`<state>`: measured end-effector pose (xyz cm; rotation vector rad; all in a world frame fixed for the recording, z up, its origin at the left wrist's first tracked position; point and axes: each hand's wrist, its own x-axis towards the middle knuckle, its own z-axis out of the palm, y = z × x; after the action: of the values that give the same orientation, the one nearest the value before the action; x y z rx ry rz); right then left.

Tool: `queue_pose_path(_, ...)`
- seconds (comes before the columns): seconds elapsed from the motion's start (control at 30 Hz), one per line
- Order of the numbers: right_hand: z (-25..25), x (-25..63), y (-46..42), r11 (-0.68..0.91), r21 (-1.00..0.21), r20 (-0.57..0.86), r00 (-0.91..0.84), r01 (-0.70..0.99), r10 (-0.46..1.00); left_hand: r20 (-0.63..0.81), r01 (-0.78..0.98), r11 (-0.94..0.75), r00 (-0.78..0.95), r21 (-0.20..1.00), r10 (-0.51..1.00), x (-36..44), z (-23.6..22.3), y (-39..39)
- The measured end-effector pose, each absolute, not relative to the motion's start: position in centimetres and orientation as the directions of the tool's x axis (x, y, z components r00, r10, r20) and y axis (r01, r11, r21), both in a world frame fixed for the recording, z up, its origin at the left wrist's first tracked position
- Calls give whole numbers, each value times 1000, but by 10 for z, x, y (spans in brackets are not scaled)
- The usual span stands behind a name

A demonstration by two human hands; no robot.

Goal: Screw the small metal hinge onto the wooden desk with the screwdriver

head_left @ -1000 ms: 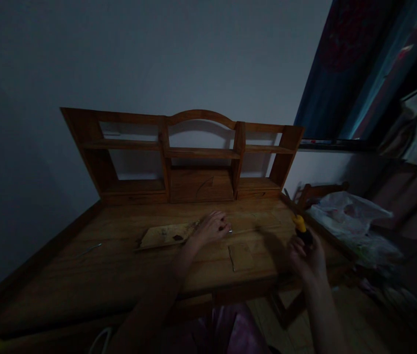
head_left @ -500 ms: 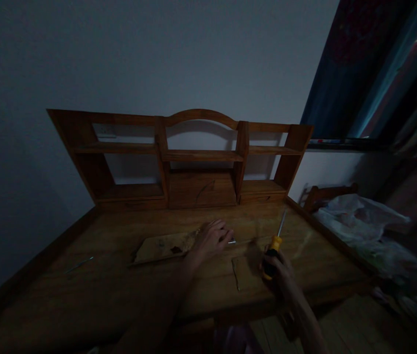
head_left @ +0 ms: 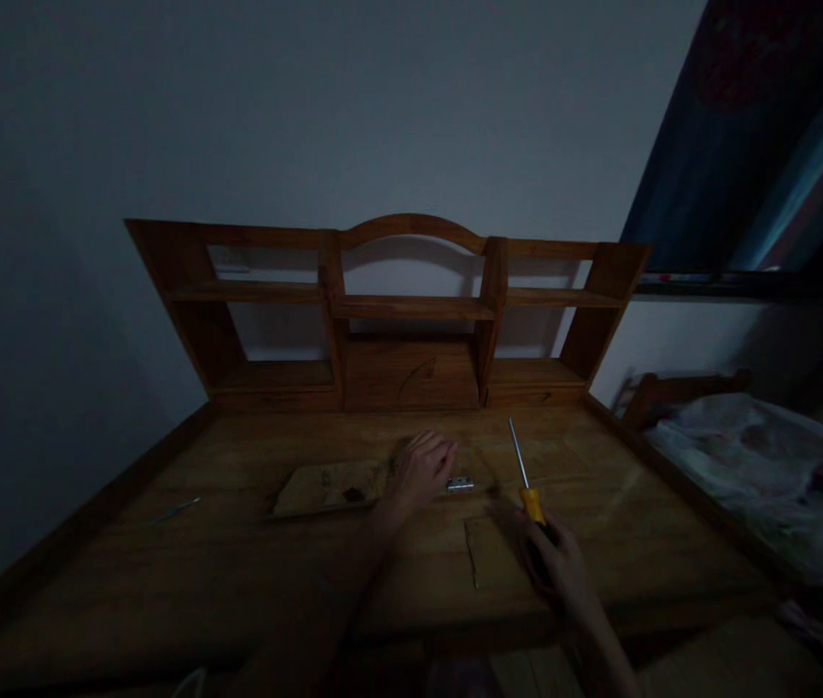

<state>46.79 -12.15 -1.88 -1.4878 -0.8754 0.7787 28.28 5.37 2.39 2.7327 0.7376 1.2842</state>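
A screwdriver [head_left: 530, 501] with a yellow and black handle is gripped in my right hand [head_left: 553, 553], its metal shaft tilted up and away over the desk. My left hand [head_left: 422, 472] lies over the right end of a worn, rough-ended piece of board [head_left: 331, 487], fingers bent and held together; whatever sits beneath them is hidden. Just right of those fingers, a small silvery metal piece with holes, like a hinge [head_left: 460, 484], shows on the desktop. Between the hands is a thin flat piece [head_left: 488, 553] with a dark, uneven left edge.
The wooden desk [head_left: 237, 572] carries a shelf unit [head_left: 413, 307] along its back, against the wall. A thin shiny metal object [head_left: 176, 509] lies at the left. Beyond the desk's raised right edge [head_left: 662, 475] are white plastic bags [head_left: 745, 446].
The screwdriver's shaft has swung from leaning right to leaning left. My left fingers have drawn together and back, uncovering more of the hinge-like piece. The view has shifted slightly.
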Motion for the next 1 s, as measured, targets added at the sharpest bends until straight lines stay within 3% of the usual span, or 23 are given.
queue_pose_path(0.1, -16, 467, -122, -75, -997, -51, 468, 34, 882, 726, 420, -882, 536, 213, 431, 283, 24, 55)
queue_pose_path(0.83, -19, 466, -122, 30, -999, 21, 415, -15, 910, 743, 583, -798, 463, 154, 483, 275, 12, 73)
queue_pose_path(1.0, -22, 468, -119, 53, -998, 39, 414, -23, 909, 716, 670, -702, 365, 243, 595, 278, 5, 68)
